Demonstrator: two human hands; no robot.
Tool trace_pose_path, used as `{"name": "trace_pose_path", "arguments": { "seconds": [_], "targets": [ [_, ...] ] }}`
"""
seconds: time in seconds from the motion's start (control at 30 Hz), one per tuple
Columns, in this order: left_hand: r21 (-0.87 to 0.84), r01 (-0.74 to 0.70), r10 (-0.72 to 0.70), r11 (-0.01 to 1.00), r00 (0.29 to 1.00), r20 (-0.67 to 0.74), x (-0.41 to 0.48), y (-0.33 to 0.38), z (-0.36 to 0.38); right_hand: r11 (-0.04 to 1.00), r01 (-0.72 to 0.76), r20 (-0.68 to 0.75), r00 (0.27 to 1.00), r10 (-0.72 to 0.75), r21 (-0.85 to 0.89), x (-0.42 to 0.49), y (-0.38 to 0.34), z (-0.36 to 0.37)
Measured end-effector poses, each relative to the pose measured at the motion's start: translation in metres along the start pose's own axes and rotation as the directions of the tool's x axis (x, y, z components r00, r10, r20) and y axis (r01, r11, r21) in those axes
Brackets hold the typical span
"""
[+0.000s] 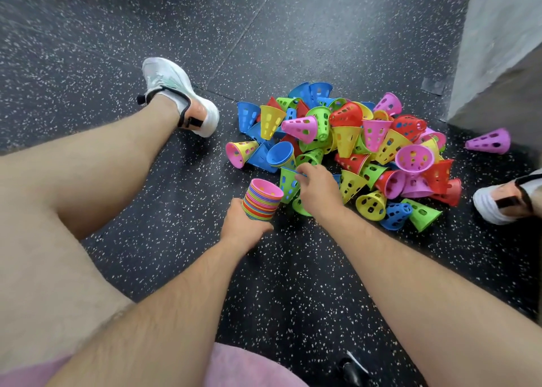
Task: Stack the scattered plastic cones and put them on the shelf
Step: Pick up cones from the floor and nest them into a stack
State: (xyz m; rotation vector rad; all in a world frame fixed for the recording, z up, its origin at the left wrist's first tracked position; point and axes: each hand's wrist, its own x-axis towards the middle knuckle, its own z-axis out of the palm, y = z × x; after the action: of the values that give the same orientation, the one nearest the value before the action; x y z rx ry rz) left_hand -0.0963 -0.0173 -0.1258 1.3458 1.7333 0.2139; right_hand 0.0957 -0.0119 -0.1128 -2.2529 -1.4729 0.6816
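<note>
A pile of loose perforated plastic cones [355, 140] in pink, yellow, green, blue and red lies on the speckled floor ahead of me. My left hand [245, 229] grips a nested stack of cones [262, 199], wide ends up, with a pink one innermost. My right hand [318, 188] is at the pile's near edge, fingers closed on the rim of a green cone [288, 182] that has a blue one nested inside. One pink cone [488, 141] lies apart at the right.
I sit on a dark speckled rubber floor [293, 284] with legs apart. My left shoe [179, 97] is left of the pile, my right shoe [507, 199] at its right. A grey wall corner [498, 49] stands at the far right.
</note>
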Motion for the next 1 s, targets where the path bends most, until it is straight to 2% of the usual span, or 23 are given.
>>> {"name": "trace_pose_path", "arguments": {
  "seconds": [0.17,0.33,0.43,0.53,0.6,0.67,0.77,0.9,1.0],
  "targets": [
    [0.015,-0.016,0.016,1.0,1.0,0.021,-0.001,-0.004,0.006,0.972,0.126,-0.131,0.986,-0.101,0.196,-0.013,0.012,-0.022],
    [0.015,-0.046,0.045,0.999,0.997,0.069,0.002,-0.003,0.013,0.951,0.227,-0.222,0.958,-0.18,0.21,-0.027,0.016,-0.028],
    [0.02,-0.099,0.097,0.995,0.992,0.079,0.004,-0.001,0.018,0.937,0.269,-0.195,0.954,-0.228,0.222,-0.039,0.015,-0.022],
    [-0.016,-0.113,0.114,0.993,0.991,0.077,-0.001,0.008,0.022,0.93,0.29,-0.026,0.956,-0.292,0.226,-0.054,0.016,-0.016],
    [0.007,-0.094,0.093,0.996,0.993,0.067,-0.002,0.009,0.021,0.945,0.21,0.061,0.971,-0.232,0.251,-0.059,0.014,-0.014],
    [0.035,-0.093,0.09,0.995,0.993,0.079,-0.002,0.006,0.022,0.95,0.115,0.022,0.992,-0.126,0.292,-0.06,0.016,-0.015],
    [0.059,-0.112,0.106,0.992,0.989,0.101,0.005,-0.001,0.024,0.98,0.073,-0.025,0.997,-0.07,0.187,-0.06,0.03,-0.013],
    [0.059,-0.13,0.123,0.99,0.985,0.118,0.01,-0.004,0.026,0.997,0.071,0.136,0.988,-0.068,-0.021,-0.059,0.043,-0.005],
    [0.046,-0.127,0.12,0.991,0.984,0.129,0.009,-0.004,0.026,0.996,0.047,0.196,0.98,-0.032,-0.072,-0.058,0.042,-0.001]
  ]
}}
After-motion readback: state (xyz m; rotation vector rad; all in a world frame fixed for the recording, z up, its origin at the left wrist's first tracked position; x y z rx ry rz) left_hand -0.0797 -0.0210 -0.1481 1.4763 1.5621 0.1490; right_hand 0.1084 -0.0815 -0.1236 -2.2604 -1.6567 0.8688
